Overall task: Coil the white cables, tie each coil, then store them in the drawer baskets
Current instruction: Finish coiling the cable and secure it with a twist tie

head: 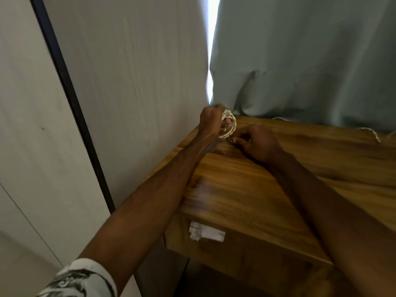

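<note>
My left hand (211, 122) is closed around a coil of white cable (229, 124), held just above the far left corner of a wooden table (246, 189). Right beside the coil's lower edge, my right hand (256, 143) rests low on the table with its fingertips pinched on a small dark band (231, 141). A second white cable (371, 133) lies loose along the table's far edge at the right, partly under the curtain. No drawer baskets are in view.
A pale grey curtain (300, 61) hangs behind the table, with a bright gap at its left. A white wall panel with a dark vertical strip (70, 99) stands left. A white paper label (206, 231) sticks on the table's front.
</note>
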A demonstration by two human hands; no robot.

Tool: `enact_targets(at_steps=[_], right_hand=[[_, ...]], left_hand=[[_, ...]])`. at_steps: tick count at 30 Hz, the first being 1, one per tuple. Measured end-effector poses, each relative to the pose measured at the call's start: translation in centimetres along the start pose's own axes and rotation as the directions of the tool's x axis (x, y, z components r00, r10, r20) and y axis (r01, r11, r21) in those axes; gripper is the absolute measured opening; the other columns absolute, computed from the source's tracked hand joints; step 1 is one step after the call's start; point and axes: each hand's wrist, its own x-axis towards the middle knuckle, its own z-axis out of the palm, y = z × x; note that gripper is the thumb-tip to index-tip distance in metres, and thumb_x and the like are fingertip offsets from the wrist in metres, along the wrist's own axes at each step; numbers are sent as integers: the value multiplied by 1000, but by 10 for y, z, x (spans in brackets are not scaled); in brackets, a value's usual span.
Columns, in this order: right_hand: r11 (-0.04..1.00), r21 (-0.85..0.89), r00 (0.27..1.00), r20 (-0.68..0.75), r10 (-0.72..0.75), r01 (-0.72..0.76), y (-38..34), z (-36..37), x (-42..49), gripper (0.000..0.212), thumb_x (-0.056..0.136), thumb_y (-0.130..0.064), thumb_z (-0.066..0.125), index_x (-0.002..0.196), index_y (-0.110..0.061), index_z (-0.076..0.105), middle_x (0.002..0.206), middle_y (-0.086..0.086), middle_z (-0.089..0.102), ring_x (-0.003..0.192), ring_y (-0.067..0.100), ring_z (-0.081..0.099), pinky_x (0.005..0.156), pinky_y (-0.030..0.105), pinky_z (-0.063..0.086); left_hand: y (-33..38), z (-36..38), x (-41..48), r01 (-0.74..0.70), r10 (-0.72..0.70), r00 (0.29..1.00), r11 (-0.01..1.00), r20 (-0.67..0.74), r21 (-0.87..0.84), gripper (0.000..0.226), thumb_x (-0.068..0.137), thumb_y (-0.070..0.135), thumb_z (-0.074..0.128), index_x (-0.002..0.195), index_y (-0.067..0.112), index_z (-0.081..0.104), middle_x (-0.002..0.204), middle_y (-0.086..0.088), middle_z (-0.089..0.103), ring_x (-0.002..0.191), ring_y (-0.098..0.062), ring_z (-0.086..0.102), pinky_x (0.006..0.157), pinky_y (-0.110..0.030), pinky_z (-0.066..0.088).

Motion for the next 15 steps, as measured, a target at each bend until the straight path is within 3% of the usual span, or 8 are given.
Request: enact_targets(at_steps=[3,5,9,10,15], right_hand=[[996,41,995,-64,76,-74,7,-2,1,12,95,-27,67,86,-24,76,76,-5,72,71,14,67,71,46,59],[990,79,986,-110,124,-115,9,-4,1,13,95,-22,66,90,-23,78,80,-4,73,75,13,67,72,43,59],[975,182,973,-167,157,-126,14,-9,-2,12,94,-16,69,93,-17,80,83,-5,76,71,0,65,61,13,47],[964,228,968,-176,177,-135,15,-10,-4,11,93,-16,70,91,-18,80,81,-6,76,70,-1,65,59,11,44],[822,542,937,-162,308,-176,21,-31,-19,5,90,-17,76,86,-19,80,84,-6,77,77,1,72,67,15,51]], left_hand=[[-1,3,0,-2,2,1000,1000,8,5,26,90,19,58,77,-1,70,58,-9,65,47,-19,62,49,-27,48],[0,8,-2,7,-7,1000,1000,4,3,28,90,20,60,83,-5,71,58,-8,66,47,-18,63,50,-28,49],[0,14,-6,10,-10,1000,1000,26,-2,26,93,22,58,79,3,70,59,-6,67,51,-19,66,52,-30,52],[-1,14,-7,18,-18,999,1000,31,-12,26,94,21,58,79,4,70,59,-6,67,52,-19,67,52,-30,53],[-4,19,-8,34,-33,999,998,17,-48,29,95,20,59,74,3,69,54,-7,64,44,-19,62,49,-26,50]])
